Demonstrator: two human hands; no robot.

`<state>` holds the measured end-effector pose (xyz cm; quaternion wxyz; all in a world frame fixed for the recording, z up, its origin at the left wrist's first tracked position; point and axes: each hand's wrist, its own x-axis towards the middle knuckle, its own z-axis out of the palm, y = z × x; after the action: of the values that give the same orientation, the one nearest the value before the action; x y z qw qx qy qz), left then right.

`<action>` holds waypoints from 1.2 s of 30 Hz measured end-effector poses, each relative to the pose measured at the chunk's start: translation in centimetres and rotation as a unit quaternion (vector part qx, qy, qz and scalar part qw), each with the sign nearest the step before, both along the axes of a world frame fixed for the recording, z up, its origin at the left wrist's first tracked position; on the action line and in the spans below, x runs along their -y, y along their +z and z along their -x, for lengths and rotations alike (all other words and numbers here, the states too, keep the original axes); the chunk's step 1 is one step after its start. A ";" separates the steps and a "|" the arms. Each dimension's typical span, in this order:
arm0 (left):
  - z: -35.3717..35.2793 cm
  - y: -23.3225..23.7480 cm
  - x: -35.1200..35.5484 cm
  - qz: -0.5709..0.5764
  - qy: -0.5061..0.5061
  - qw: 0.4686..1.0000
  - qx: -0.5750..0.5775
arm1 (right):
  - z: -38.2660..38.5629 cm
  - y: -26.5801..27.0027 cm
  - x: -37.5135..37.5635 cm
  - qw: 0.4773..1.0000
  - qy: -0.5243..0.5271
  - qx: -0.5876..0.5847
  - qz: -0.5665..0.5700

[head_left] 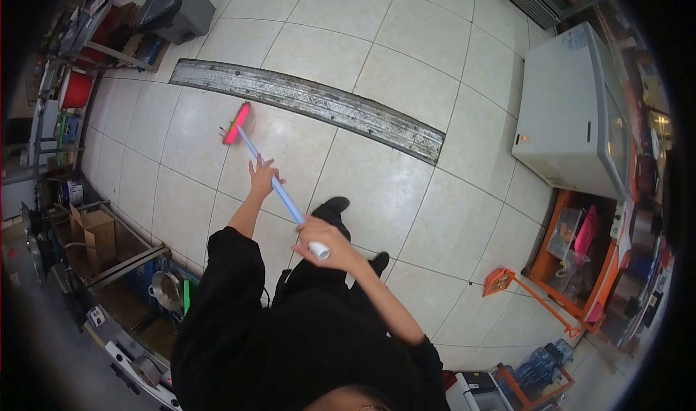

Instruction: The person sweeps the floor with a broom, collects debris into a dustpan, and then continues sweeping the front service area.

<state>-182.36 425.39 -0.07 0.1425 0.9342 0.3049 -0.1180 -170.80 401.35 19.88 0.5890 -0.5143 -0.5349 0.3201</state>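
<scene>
A broom [284, 197] with a pale blue handle and a bright pink head slants across the tiled floor in front of me. Its head [236, 124] rests on the tiles at the far left end of the handle. Partway down the handle is my left hand [264, 177], loosely around it with some fingers stretched out. Close to the white-capped top end, my right hand [325, 240] is wrapped around the handle. My dark shoes [335, 204] are just beyond the hands.
A metal drain grate [312, 106] crosses the floor beyond the broom head. An orange dustpan [499, 282] with a long handle is at right, below a white chest freezer [558, 113]. A grey bin [176, 10] stands far left. Shelves with a cardboard box [94, 235] line the left side.
</scene>
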 end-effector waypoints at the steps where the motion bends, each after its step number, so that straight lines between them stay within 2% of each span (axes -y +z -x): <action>1: 0.2 0.1 -1.5 0.015 -0.003 0.996 -0.083 | -0.3 1.0 -1.7 1.000 -0.013 0.008 0.008; 3: -1.0 -1.3 -0.7 0.071 -0.032 0.996 0.047 | -0.7 3.9 -2.1 0.997 -0.075 0.012 0.031; 4: -1.9 -2.5 0.4 0.171 -0.079 0.965 0.183 | -2.1 6.1 -0.9 0.992 -0.121 0.015 0.043; 5: -4.3 -0.6 2.8 0.245 -0.127 0.909 0.311 | -4.0 10.4 -0.1 0.982 -0.149 0.071 0.094; 6: -7.6 2.0 5.7 0.351 -0.168 0.852 0.351 | -5.3 15.1 0.9 0.961 -0.152 0.130 0.189; 7: -9.7 5.9 8.6 0.417 -0.156 0.845 0.296 | -5.2 18.0 1.3 0.957 -0.221 0.100 0.162; 8: -11.1 10.2 10.9 0.385 -0.160 0.885 0.206 | -4.1 19.7 1.6 0.959 -0.265 -0.023 0.101; 9: -12.0 11.1 12.9 0.382 -0.176 0.882 0.211 | -3.7 20.9 0.6 0.965 -0.246 -0.080 0.047; 11: -11.8 13.1 13.8 0.384 -0.190 0.878 0.213 | -3.1 22.6 -0.2 0.985 -0.156 -0.046 0.051; 12: -11.6 15.2 13.5 0.379 -0.216 0.873 0.218 | -2.8 24.1 0.0 0.985 -0.156 -0.048 0.055; 14: -11.2 18.2 12.4 0.377 -0.240 0.867 0.220 | -2.1 26.9 1.0 0.983 -0.152 -0.097 -0.017; 16: -9.7 19.7 10.0 0.342 -0.236 0.868 0.272 | -2.3 26.5 2.1 0.982 -0.146 -0.111 -0.047; 17: -8.9 19.2 8.2 0.314 -0.212 0.881 0.284 | -2.5 25.9 3.2 0.980 -0.138 -0.119 -0.081; 18: -8.1 18.2 5.7 0.286 -0.188 0.892 0.297 | -1.5 21.1 6.9 0.981 -0.175 -0.082 -0.018; 19: -7.7 16.7 2.6 0.235 -0.197 0.920 0.244 | 0.1 15.9 12.2 0.976 -0.210 -0.044 0.045; 20: -7.4 16.5 -0.6 0.227 -0.204 0.930 0.207 | -2.5 22.2 -0.4 0.938 -0.246 0.048 0.239; 21: -6.1 12.3 -3.3 0.182 -0.158 0.929 0.282 | -3.8 17.3 -1.6 0.977 -0.131 0.034 0.162; 22: -4.5 8.5 -6.0 0.110 -0.153 0.957 0.222 | -3.8 13.8 -3.3 0.984 -0.089 0.008 0.153; 23: -3.3 5.8 -8.4 0.142 -0.101 0.975 0.140 | -2.7 9.7 -4.9 0.983 -0.069 -0.070 0.156; 25: -1.0 1.8 -10.2 0.033 -0.123 0.990 0.064 | -0.8 4.1 -7.4 0.991 -0.037 -0.086 0.094; 28: -2.0 0.4 -5.7 0.085 -0.152 0.984 0.048 | -1.0 7.0 -5.9 0.992 -0.065 -0.025 0.102; 29: -3.7 1.5 -2.8 0.153 -0.183 0.970 0.043 | -1.7 9.2 -3.5 0.988 -0.096 -0.014 0.123; 30: -5.2 2.3 0.7 0.244 -0.204 0.941 0.117 | -3.0 12.1 -1.2 0.981 -0.118 -0.019 0.153; 31: -7.2 4.2 4.1 0.315 -0.222 0.912 0.143 | -3.8 15.2 0.7 0.976 -0.144 0.001 0.163; 32: -8.7 5.5 7.9 0.374 -0.203 0.883 0.197 | -4.0 18.0 1.5 0.969 -0.199 0.001 0.143; 33: -10.6 7.8 10.8 0.367 -0.263 0.868 0.208 | -3.3 19.8 2.0 0.957 -0.270 -0.068 0.079; 36: -14.4 10.5 17.8 0.395 -0.324 0.819 0.261 | -2.4 22.8 1.6 0.962 -0.264 -0.010 0.066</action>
<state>-167.95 407.54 10.41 0.5268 0.8387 -0.1367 -0.0198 -168.40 399.74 42.69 0.6225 -0.6719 -0.3520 0.1929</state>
